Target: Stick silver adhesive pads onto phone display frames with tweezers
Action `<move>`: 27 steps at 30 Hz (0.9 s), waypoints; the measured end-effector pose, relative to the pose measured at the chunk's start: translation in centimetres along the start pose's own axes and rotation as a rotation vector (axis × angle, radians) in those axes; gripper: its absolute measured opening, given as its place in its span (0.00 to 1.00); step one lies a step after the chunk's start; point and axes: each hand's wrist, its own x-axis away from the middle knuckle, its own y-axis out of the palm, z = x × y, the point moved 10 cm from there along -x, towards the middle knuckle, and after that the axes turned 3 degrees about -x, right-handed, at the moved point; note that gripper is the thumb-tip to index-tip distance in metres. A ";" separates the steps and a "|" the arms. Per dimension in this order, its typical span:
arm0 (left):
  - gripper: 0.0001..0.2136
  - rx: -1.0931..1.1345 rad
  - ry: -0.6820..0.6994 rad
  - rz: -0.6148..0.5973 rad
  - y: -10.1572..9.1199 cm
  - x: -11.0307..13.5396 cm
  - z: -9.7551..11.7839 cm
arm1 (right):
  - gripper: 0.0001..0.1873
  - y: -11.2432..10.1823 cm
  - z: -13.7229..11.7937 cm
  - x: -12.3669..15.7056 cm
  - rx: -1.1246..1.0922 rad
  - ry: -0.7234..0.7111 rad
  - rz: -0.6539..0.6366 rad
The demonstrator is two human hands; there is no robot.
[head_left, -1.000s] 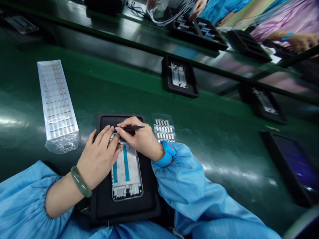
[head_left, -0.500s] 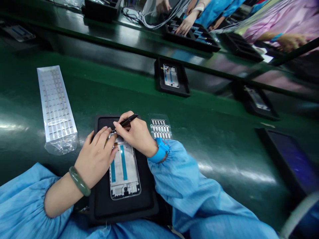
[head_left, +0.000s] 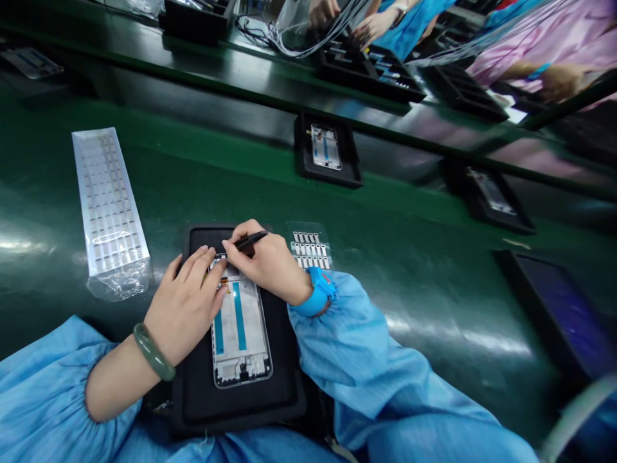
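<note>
A phone frame (head_left: 241,334) with two blue strips lies in a black tray (head_left: 284,386) in front of me. My left hand (head_left: 180,308), a green bangle on its wrist, rests on the frame's upper left with fingers stretched flat onto it. My right hand (head_left: 265,260) pinches black tweezers (head_left: 250,240), their tip down at the frame's top edge. A small sheet of tiny metal parts (head_left: 311,249) lies just right of that hand.
A long bagged sheet of parts (head_left: 108,206) lies at the left on the green belt (head_left: 414,257). Another tray with a frame (head_left: 326,150) sits further back, more dark trays (head_left: 486,196) to the right. Other people's hands (head_left: 371,26) work over trays across the line.
My right hand tilted the tweezers up, then lowered them again at the frame's top. The tray on the far belt shifted left. My left hand stayed put.
</note>
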 end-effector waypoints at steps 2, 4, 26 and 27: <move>0.17 -0.025 0.005 -0.005 0.0 0.0 0.1 | 0.06 0.7 -1.3 0.1 0.069 -0.103 -0.061; 0.17 -0.048 0.008 -0.015 -0.1 0.0 0.3 | 0.07 0.2 -1.5 0.1 0.075 -0.123 -0.052; 0.17 0.067 -0.313 0.447 -5.3 2.6 -4.9 | 0.17 -9.2 15.6 -7.2 0.745 0.568 -0.135; 0.16 0.030 -0.314 0.428 -5.1 2.5 -4.9 | 0.16 -9.6 16.4 -7.7 0.757 0.609 -0.120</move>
